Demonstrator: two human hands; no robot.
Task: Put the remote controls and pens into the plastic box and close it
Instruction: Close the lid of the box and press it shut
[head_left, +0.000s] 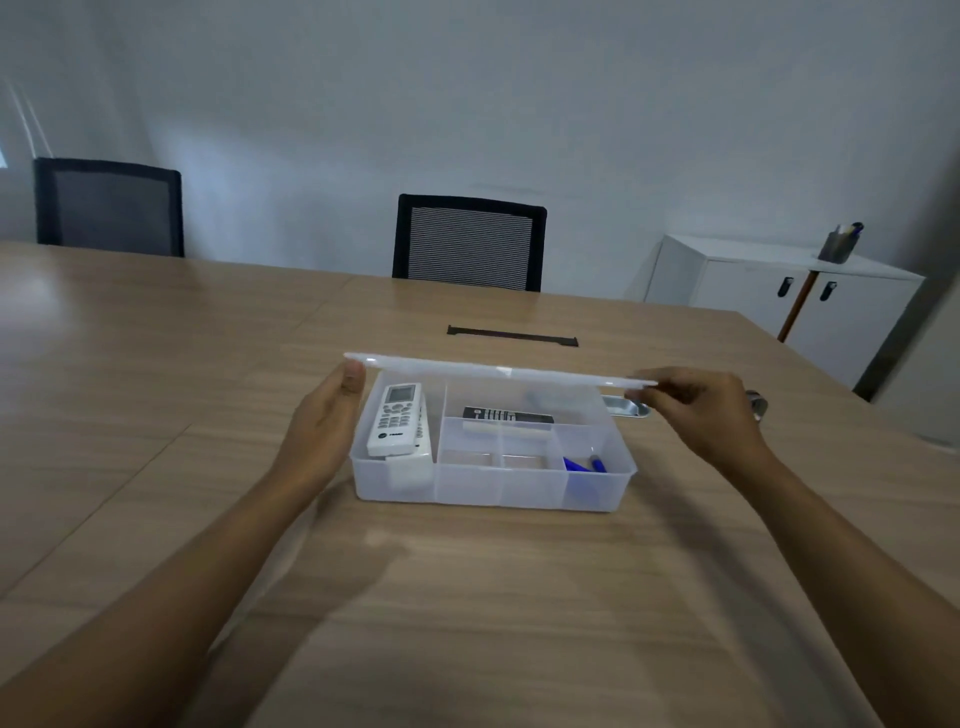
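Box (488, 483) clear, compartmented, lid (498, 370) half-lowered between both hands

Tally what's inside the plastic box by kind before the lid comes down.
Remote controls: 2, a white remote in the left compartment and a black-faced remote in the rear compartment
Pens: 2, blue pens in the front right compartment, blurred, so this count is approximate
Total: 4

Blurred logo on white remote (397, 421), unreadable
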